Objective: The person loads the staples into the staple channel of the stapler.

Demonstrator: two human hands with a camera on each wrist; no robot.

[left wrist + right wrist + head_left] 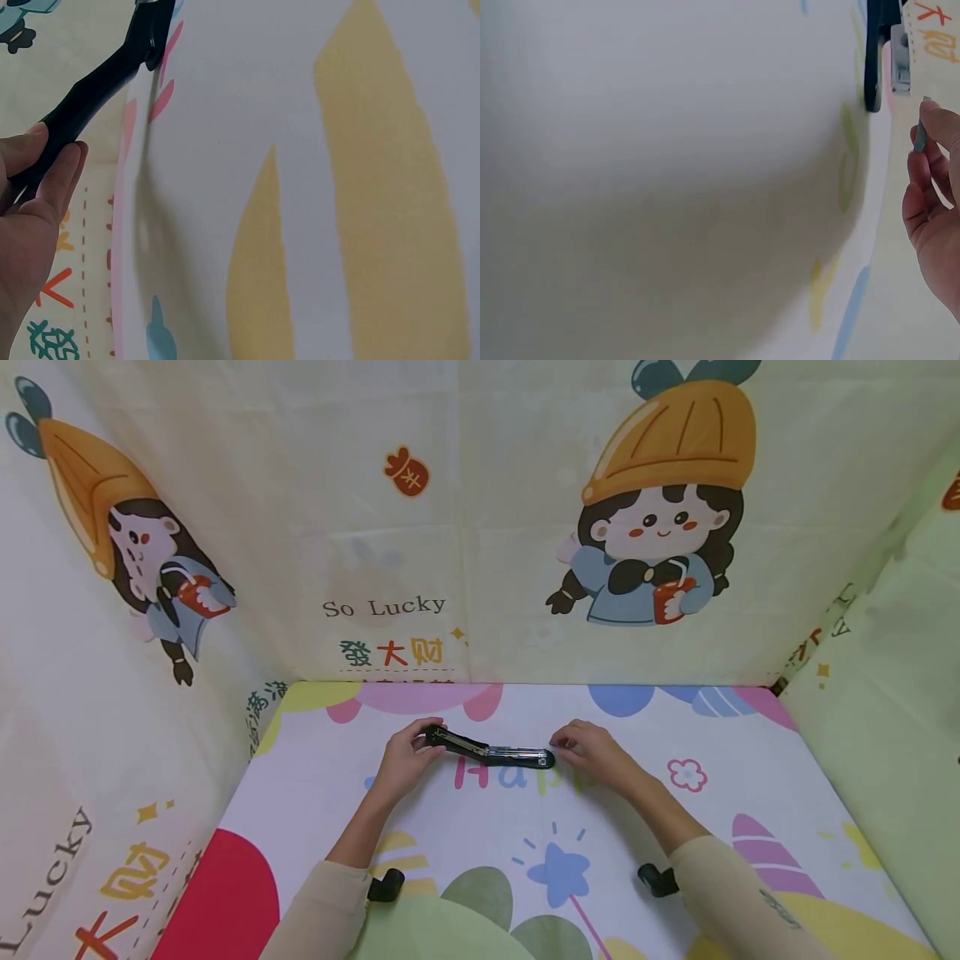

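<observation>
A black stapler (519, 758) is folded wide open above the tablecloth, its metal inner parts facing up. My left hand (405, 760) grips one end of it between thumb and fingers. In the left wrist view, the black stapler arm (101, 84) slants up from those fingers, its shadow on the cloth. My right hand (596, 753) is beside the opposite end. Between its thumb and fingers it pinches a small grey metal piece that looks like a staple strip (920, 137), apart from the stapler's end (873, 71).
A white tablecloth (480, 827) with colourful printed shapes covers the table. Pale printed cloth (510, 568) hangs behind it and along both sides. Black wrist devices (386, 886) are at both sleeves.
</observation>
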